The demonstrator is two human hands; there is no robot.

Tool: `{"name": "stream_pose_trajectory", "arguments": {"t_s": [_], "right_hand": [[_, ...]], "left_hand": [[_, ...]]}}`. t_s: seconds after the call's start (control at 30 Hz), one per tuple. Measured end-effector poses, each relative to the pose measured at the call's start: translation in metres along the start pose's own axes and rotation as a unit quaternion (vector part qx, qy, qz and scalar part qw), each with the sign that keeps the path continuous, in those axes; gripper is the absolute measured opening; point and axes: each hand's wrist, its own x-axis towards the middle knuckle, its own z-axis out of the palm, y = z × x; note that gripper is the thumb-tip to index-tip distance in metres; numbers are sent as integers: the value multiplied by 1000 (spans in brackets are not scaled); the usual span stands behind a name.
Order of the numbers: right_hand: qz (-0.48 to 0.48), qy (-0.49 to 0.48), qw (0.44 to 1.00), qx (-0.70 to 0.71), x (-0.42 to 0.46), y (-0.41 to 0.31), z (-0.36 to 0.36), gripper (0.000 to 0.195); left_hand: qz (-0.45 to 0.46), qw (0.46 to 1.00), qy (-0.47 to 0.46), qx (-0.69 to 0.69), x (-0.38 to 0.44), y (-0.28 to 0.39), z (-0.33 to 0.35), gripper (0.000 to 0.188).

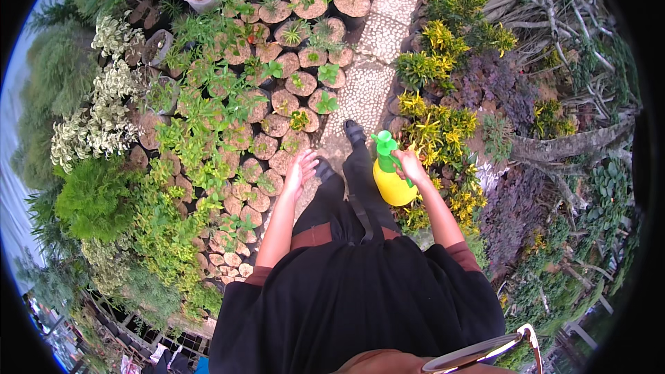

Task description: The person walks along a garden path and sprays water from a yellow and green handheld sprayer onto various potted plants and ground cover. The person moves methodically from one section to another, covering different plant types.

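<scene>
My right hand (pixel 410 165) grips the green handle of a pump sprayer (pixel 396 184) with a yellow tank and a green top. The sprayer hangs beside my right leg, close to yellow-leaved shrubs (pixel 446 127). My left hand (pixel 300 173) is raised in front of me with its fingers apart and nothing in it. Just to its left are rows of potted seedlings (pixel 265 146) in dark bags filled with brown growing medium.
A pebbled path (pixel 362 88) runs ahead under my sandalled feet (pixel 355 133). Dense potted plants line its left side. Purple-leaved shrubs (pixel 511 208) and a thick tree branch (pixel 571 143) lie to the right. White-leaved shrubs (pixel 106 109) stand farther left.
</scene>
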Motion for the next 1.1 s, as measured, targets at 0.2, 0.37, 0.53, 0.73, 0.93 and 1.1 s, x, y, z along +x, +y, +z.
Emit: {"name": "stream_pose_trajectory", "arguments": {"t_s": [0.2,0.37,0.53,0.73,0.93,1.1], "right_hand": [[10,19,1000,-2,2,11,0,35],[31,-8,998,-56,-5,3,1,33],[34,-15,997,-62,0,4,3,36],[21,-69,984,-160,-4,-7,21,35],[7,-89,986,-138,-4,-19,33,36],[-33,-100,976,-193,-9,-33,43,34]], "left_hand": [[-7,1000,-1,-3,2,-10,-6,45],[-13,1000,2,-2,2,-12,-8,44],[-11,1000,0,-6,5,-7,-10,44],[-10,1000,4,-12,0,-3,-10,44],[-7,1000,9,-24,-5,-6,-16,45],[8,999,13,-30,-7,-6,-20,45]]}}
